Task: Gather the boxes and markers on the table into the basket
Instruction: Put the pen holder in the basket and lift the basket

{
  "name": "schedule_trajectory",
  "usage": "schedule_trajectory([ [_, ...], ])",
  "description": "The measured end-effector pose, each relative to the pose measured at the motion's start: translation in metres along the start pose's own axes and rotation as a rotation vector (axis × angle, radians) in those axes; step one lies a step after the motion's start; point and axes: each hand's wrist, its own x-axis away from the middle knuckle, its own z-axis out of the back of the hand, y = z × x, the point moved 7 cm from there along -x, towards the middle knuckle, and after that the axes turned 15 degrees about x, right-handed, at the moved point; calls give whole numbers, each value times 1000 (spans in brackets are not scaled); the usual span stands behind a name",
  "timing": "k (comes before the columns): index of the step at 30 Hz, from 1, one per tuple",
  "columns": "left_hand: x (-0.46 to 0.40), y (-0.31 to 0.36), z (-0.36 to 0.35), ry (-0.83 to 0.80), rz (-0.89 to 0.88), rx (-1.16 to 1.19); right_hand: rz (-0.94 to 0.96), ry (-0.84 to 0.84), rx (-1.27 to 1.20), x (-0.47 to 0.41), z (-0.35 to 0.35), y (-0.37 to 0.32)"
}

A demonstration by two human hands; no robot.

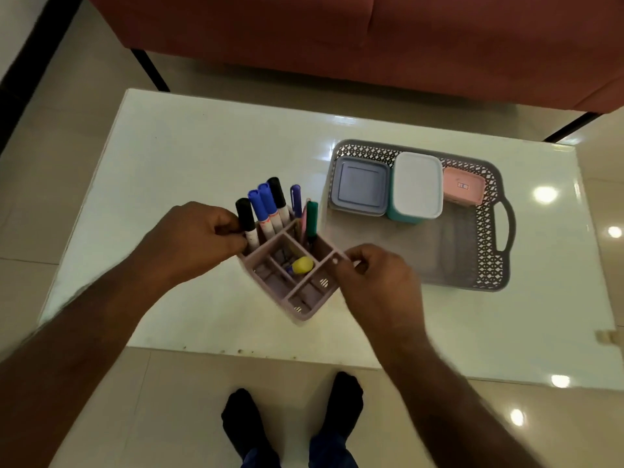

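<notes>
Two hands grip a lilac divided organiser (297, 282) on the white counter (189, 157). The left hand (196, 238) has its fingers (233, 243) curled and pressed against the organiser's left wall, beside a black-capped marker (245, 219). The right hand (374, 278) pinches the organiser's right corner between thumb and fingers (354, 256). Standing upright in the rear compartments are more markers: two blue-capped (263, 206), another black-capped (277, 197), a purple one (296, 199) and a green one (311, 219). A yellow object (302, 265) lies in a middle compartment. To the right, apart from the organiser, sits the grey perforated basket (489, 238), holding three boxes along its far side: a blue-grey box (360, 185), a white-lidded teal box (417, 185) and a pink box (464, 185).
</notes>
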Motion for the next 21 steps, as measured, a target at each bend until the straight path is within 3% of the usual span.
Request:
schedule_trajectory([
  [9, -9, 83, -62, 50, -69, 199, 45, 274, 134, -66, 93, 45],
  [16, -30, 115, -137, -27, -96, 176, -69, 228, 146, -104, 95, 109],
  [21, -30, 108, -159, -105, -49, 153, -40, 248, 132, -107, 89, 123],
])
